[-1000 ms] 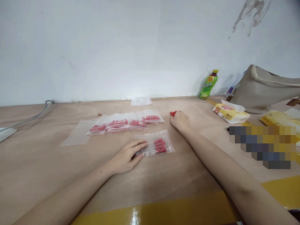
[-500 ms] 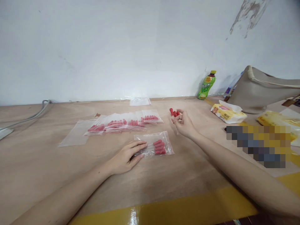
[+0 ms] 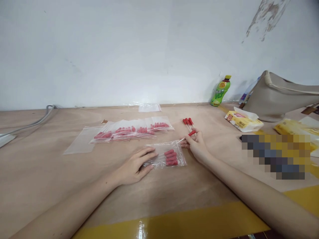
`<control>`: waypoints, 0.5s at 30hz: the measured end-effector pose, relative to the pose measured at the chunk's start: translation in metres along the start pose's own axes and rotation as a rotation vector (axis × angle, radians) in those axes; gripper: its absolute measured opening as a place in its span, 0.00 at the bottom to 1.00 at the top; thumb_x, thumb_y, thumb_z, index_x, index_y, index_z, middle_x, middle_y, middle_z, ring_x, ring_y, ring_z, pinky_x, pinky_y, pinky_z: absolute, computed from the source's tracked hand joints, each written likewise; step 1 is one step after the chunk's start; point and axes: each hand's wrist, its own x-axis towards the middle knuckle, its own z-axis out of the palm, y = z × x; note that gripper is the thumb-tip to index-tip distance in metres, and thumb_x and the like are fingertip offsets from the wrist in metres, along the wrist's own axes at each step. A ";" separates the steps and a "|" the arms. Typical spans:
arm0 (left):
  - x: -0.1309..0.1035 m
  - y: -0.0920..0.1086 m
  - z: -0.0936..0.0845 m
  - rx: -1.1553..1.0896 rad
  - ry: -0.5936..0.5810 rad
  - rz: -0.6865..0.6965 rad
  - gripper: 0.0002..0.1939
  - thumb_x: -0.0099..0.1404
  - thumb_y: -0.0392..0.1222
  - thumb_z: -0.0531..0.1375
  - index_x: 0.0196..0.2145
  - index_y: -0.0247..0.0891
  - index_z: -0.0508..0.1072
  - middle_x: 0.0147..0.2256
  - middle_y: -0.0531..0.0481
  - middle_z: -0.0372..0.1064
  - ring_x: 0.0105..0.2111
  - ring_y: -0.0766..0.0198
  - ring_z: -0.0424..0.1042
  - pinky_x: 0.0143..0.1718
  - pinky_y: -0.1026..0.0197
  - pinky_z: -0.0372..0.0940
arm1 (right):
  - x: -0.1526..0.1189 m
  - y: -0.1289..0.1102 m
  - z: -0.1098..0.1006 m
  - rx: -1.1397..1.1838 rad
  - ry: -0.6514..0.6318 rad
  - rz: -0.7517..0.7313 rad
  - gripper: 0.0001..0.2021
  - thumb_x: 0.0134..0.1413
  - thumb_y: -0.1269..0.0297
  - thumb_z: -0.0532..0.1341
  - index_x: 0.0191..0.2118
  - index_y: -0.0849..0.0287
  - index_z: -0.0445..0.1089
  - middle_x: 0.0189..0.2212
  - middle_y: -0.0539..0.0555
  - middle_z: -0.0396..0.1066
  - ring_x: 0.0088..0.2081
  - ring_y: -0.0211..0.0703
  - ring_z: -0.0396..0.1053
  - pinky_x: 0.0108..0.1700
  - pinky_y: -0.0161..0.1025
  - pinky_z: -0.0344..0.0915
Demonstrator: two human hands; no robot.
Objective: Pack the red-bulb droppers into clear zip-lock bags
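A clear zip bag (image 3: 159, 163) lies flat on the table with several red-bulbed droppers (image 3: 171, 157) inside, bulbs toward its right end. My left hand (image 3: 136, 166) rests across the bag's left part, fingers stretched out and thumb apart, pressing it to the table. At the bag's right end, my right hand (image 3: 196, 146) pinches a single dropper (image 3: 191, 132); its bulb points up and right, its thin tube toward the bag's edge. Just beyond that hand, three loose droppers (image 3: 187, 121) lie side by side on the table.
Behind the left hand lies an overlapping row of filled zip bags (image 3: 126, 131), with a flat bag (image 3: 78, 141) at its left. Another bag (image 3: 149, 108) is by the wall. To the right stand a green bottle (image 3: 220, 91), tissue pack (image 3: 243, 120) and grey handbag (image 3: 270, 99).
My right hand came nearer the bag's right end with one dropper. Three droppers that were by its fingers now lie loose on the table. The left hand stayed put.
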 end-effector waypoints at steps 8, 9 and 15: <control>0.000 0.003 -0.002 -0.011 0.001 -0.015 0.24 0.66 0.41 0.51 0.59 0.42 0.54 0.57 0.43 0.54 0.56 0.53 0.56 0.54 0.48 0.56 | -0.006 0.001 -0.009 0.000 -0.161 0.089 0.16 0.40 0.58 0.65 0.34 0.57 0.60 0.26 0.48 0.66 0.22 0.31 0.66 0.26 0.33 0.65; 0.000 0.002 -0.002 -0.015 0.003 -0.014 0.24 0.66 0.41 0.51 0.59 0.42 0.54 0.57 0.43 0.54 0.56 0.53 0.56 0.54 0.48 0.56 | -0.005 0.000 -0.011 -0.038 -0.219 0.098 0.17 0.39 0.56 0.66 0.33 0.58 0.61 0.25 0.47 0.67 0.21 0.31 0.64 0.25 0.31 0.64; 0.000 0.001 0.000 -0.016 -0.016 -0.026 0.24 0.66 0.42 0.51 0.59 0.44 0.53 0.58 0.45 0.52 0.57 0.54 0.54 0.55 0.49 0.55 | 0.001 -0.007 -0.022 -0.209 -0.625 0.192 0.18 0.35 0.57 0.68 0.33 0.62 0.69 0.25 0.48 0.70 0.23 0.30 0.64 0.27 0.31 0.62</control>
